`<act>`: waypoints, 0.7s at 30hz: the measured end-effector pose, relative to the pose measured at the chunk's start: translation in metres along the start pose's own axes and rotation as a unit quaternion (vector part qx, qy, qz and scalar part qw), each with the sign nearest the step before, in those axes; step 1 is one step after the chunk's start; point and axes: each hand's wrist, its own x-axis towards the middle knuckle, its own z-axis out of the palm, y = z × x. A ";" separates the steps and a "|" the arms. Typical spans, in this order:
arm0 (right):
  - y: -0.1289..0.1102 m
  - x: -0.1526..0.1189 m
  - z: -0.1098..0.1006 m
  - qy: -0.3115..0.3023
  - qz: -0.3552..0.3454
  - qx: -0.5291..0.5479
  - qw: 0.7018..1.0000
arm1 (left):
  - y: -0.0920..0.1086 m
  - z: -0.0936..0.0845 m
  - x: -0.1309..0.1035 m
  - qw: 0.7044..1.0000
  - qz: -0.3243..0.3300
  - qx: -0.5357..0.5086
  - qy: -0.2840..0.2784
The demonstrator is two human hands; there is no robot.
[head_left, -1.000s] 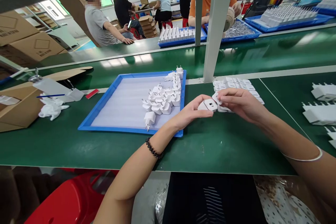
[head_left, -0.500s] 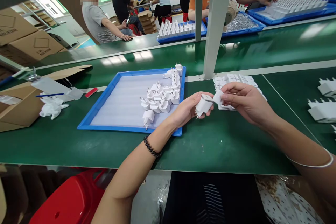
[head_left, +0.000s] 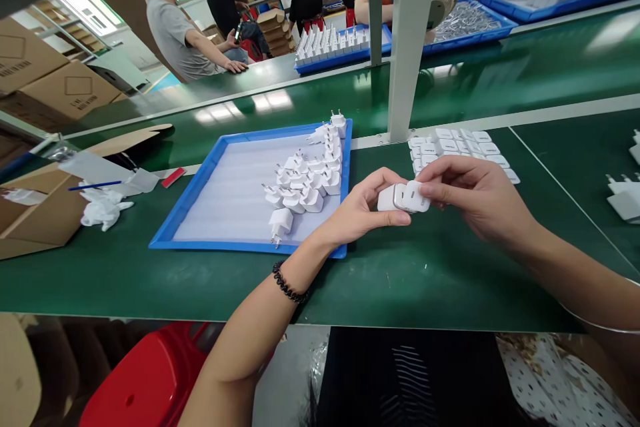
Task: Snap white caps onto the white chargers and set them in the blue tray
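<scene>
My left hand [head_left: 357,210] is closed around a white charger housing [head_left: 387,199], thumb along its near side. Between the fingertips of my right hand [head_left: 475,193] is a small white end cover [head_left: 414,199] with port slots. This cover lies against the end of the housing; whether it is seated cannot be made out. Just beyond my right hand are several rows of similar white covers [head_left: 463,145] on the green bench. To the left of my hands, white plug chargers [head_left: 305,183] with metal pins lie grouped on the right side of a blue-rimmed tray [head_left: 240,251].
A grey upright post [head_left: 404,47] stands behind my hands. More white chargers [head_left: 625,197] sit at the right. An open carton [head_left: 40,213], crumpled white material [head_left: 103,207] and a red piece [head_left: 173,177] are at left. Co-workers [head_left: 175,33] sit across the bench.
My left hand has turned the housing, so its pins no longer show and its end faces right. My right hand has brought the cover against that end. The view has shifted slightly.
</scene>
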 end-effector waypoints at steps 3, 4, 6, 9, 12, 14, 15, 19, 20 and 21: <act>-0.001 -0.001 0.001 -0.004 -0.007 -0.010 1.000 | -0.001 0.000 0.000 1.000 -0.001 0.001 -0.005; -0.001 -0.001 0.001 -0.004 -0.009 -0.013 1.000 | -0.001 0.001 0.000 1.000 -0.002 0.002 -0.006; -0.002 -0.002 0.002 -0.003 -0.009 -0.017 1.000 | -0.001 0.001 0.000 1.000 -0.004 0.004 -0.008; -0.001 -0.002 0.003 -0.005 -0.008 -0.018 1.000 | -0.003 0.000 -0.001 1.000 0.004 0.007 -0.014; 0.000 -0.002 0.002 -0.007 -0.012 -0.021 1.000 | -0.005 -0.001 0.000 1.000 0.014 0.010 -0.014; 0.000 -0.002 0.002 -0.006 -0.017 -0.025 1.000 | -0.006 -0.002 0.000 1.000 0.016 0.011 -0.015; 0.000 -0.002 0.002 -0.005 -0.020 -0.027 0.999 | -0.006 -0.002 0.000 1.000 0.017 0.011 -0.016; -0.002 -0.004 0.004 0.003 -0.029 -0.049 0.998 | -0.005 -0.001 0.000 1.000 0.016 0.018 -0.012; -0.003 -0.004 0.005 0.004 -0.031 -0.058 0.998 | -0.005 -0.001 0.000 1.000 0.011 0.021 -0.009; -0.003 -0.004 0.005 0.005 -0.034 -0.065 0.997 | -0.005 0.000 0.000 1.000 0.007 0.025 -0.006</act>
